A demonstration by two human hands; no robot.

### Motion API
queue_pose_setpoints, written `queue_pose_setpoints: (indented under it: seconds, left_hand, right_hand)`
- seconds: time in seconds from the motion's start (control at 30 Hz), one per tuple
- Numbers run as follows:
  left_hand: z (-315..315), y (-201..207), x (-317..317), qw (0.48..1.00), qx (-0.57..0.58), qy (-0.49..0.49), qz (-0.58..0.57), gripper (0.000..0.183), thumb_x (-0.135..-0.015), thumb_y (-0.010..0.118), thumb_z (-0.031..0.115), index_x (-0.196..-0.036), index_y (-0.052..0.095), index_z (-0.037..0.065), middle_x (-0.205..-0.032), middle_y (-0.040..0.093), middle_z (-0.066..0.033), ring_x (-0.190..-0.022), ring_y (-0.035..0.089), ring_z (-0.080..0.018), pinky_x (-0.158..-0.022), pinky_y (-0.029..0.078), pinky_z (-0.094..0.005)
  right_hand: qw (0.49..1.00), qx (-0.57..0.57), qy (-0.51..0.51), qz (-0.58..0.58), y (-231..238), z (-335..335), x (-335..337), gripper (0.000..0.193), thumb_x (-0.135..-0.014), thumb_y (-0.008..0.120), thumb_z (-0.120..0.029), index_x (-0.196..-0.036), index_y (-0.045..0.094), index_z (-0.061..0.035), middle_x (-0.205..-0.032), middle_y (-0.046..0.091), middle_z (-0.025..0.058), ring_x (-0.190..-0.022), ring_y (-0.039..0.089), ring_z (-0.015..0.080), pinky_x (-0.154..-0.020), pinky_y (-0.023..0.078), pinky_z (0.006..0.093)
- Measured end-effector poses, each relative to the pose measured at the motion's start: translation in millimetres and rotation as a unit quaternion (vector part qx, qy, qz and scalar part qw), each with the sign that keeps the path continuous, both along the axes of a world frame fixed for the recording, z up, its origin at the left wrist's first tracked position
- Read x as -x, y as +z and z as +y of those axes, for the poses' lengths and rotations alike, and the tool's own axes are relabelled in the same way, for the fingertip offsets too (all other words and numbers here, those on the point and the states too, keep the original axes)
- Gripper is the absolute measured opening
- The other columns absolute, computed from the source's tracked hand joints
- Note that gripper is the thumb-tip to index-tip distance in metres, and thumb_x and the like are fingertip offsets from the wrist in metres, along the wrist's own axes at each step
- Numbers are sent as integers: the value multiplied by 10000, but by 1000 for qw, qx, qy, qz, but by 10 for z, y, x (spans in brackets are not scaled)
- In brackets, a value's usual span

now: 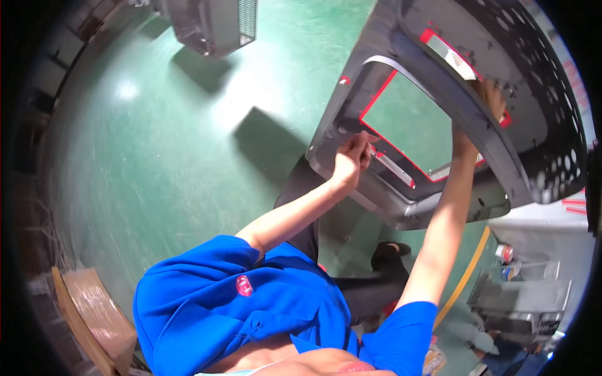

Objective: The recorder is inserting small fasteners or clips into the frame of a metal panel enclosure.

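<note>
- My left hand point(353, 160), fingers pressed together, beside the grey panel's point(427, 74) opening; any pinched thing I can't tell.
- My right hand point(491, 98), beyond the panel's bar; fingers blurred, can't tell.

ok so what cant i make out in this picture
All in the head view:
Right hand: fingers blurred, and the curved bar of the grey panel hides the wrist, so its grip is unclear.
Left hand: whatever its fingertips may pinch is too small to identify.
Panel's far end: cut off by the top edge.
Mesh-sided grey housing: also cut off by the top edge.
</note>
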State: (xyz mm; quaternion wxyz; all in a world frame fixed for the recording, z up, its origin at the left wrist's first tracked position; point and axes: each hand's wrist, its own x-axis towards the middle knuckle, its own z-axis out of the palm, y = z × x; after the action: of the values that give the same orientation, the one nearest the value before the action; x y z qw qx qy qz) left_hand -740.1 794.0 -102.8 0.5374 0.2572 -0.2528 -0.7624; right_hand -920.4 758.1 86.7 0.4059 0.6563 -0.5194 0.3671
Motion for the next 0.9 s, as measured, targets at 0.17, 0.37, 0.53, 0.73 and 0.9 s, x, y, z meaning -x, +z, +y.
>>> queue_pose_setpoints:
  seconds: [0.17, 0.37, 0.53, 0.73, 0.9]
  left_hand:
    - [108, 118, 47, 999, 15, -39, 26, 331, -977, 465, 252, -1153, 569, -8, -686, 441, 30, -511, 329, -34, -444, 235, -192]
    - [106, 263, 128, 990, 76, -68, 102, 407, -987, 438, 204, -1362, 408, 47, -704, 402, 41, -533, 302, -40, -462, 240, -199]
    - [126, 219, 127, 988, 79, -75, 107, 388, -984, 444, 232, -1313, 452, 26, -672, 415, 47, -505, 308, -29, -435, 244, -191]
    - [-88, -468, 153, 987, 14, -100, -127, 239, -973, 412, 208, -1055, 565, 43, -643, 418, 33, -485, 326, -32, -423, 246, -197]
    - [-159, -1408, 114, 952, 117, 28, -282, 262, -986, 360, 211, -975, 572, 56, -614, 419, 14, -506, 363, -56, -443, 289, -228]
  right_hand:
    - [829, -409, 188, -333, -733, 359, -176, 150, -782, 705, -63, -908, 668, 10, -895, 635, 61, -743, 592, 89, -619, 444, 230]
    - [662, -483, 330, -469, -985, 493, -340, 152, -792, 664, -12, -931, 674, 49, -876, 635, 58, -750, 616, 120, -674, 484, 241]
    - [759, -362, 310, -444, -1105, 400, -192, 93, -797, 646, 16, -887, 671, 21, -780, 666, 37, -706, 600, 89, -660, 470, 220]
    - [971, -95, 115, -186, -487, -151, 213, 195, -883, 582, -113, -1015, 640, 18, -940, 667, 120, -807, 611, 180, -721, 473, 341]
    - [986, -56, 118, 106, 372, -57, -204, 213, -925, 508, -138, -1053, 607, 0, -1007, 630, 118, -920, 585, 253, -799, 449, 344]
